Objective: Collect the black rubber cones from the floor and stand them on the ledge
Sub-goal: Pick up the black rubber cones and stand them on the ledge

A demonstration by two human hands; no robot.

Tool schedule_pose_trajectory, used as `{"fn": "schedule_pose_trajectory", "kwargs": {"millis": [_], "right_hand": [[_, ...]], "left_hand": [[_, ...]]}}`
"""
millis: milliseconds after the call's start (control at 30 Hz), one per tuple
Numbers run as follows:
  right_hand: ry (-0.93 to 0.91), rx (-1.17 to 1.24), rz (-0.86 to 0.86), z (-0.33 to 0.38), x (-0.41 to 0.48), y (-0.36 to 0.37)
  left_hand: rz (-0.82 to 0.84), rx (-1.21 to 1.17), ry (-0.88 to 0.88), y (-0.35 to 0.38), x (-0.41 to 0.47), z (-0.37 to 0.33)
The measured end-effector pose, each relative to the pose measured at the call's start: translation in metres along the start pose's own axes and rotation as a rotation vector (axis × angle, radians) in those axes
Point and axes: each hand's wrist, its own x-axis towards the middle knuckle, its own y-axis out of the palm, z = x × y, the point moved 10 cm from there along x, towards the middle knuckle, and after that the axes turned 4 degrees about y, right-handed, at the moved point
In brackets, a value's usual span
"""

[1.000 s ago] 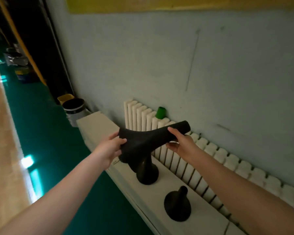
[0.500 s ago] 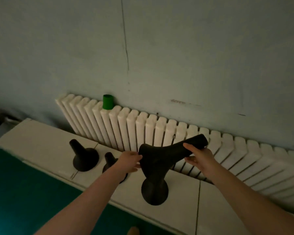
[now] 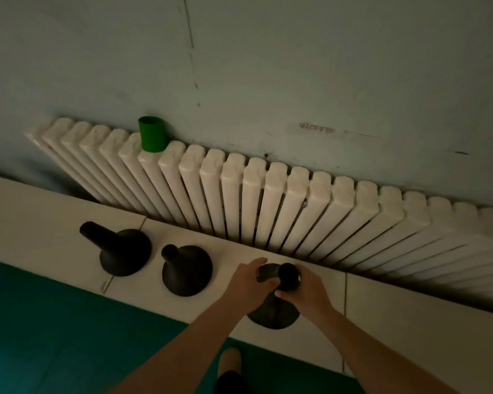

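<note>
Gripping the neck of the black cone (image 3: 289,275) with the right hand (image 3: 305,291), fingers curled round it; with the left hand (image 3: 246,282) pinching a dark flared rim (image 3: 264,273) beside it. Cannot tell whether of the same cone or of a second one. Under both hands, a wide black base (image 3: 273,318) resting on the ledge (image 3: 40,211), near its front edge. To the left, standing upright and apart: the far-left cone (image 3: 123,251) and the middle cone (image 3: 185,270). Behind, a white radiator (image 3: 268,200) with a green cup (image 3: 152,135) on top, against a pale wall (image 3: 268,66) — below, green floor (image 3: 54,322).
</note>
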Motion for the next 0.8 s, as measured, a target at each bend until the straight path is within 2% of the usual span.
{"fn": "schedule_pose_trajectory", "kwargs": {"millis": [133, 267, 567, 800], "right_hand": [[-0.054, -0.063, 0.047, -0.01, 0.018, 0.045], [-0.039, -0.091, 0.058, -0.023, 0.032, 0.07], [0.026, -0.041, 0.08, -0.053, 0.053, 0.089], [-0.008, -0.005, 0.099, -0.058, 0.057, 0.091]], "left_hand": [[0.081, 0.075, 0.001, 0.027, 0.022, 0.022], [0.084, 0.061, -0.038, 0.038, 0.039, 0.041], [0.094, 0.079, -0.094, 0.06, 0.069, 0.064], [0.124, 0.009, -0.169, 0.064, 0.08, 0.081]]}}
